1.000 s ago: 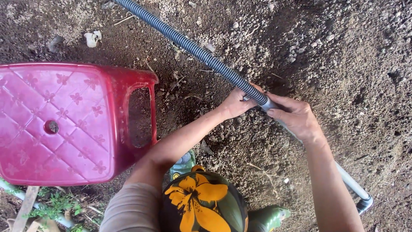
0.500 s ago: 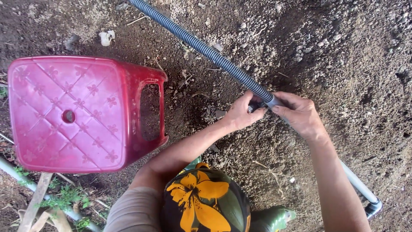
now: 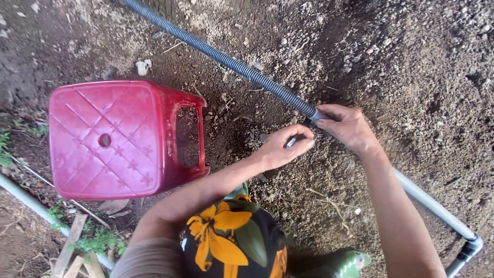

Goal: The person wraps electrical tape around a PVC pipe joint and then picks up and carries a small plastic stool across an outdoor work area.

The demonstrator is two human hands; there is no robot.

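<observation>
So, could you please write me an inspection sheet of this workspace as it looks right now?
Surface: bare brown soil, lumpy, strewn with small stones.
Job's things: corrugated grey hose runs diagonally from the top; it meets a smooth grey pipe that ends in an elbow fitting at lower right.
Clutter: red plastic stool upright to the left; white scrap above it; wood pieces at lower left.
Hands: right hand grips the hose-pipe joint; left hand pinches a small pale item beside it, kind unclear.
Cables: nothing seen.
Surroundings: a second grey pipe and some weeds at lower left.
</observation>
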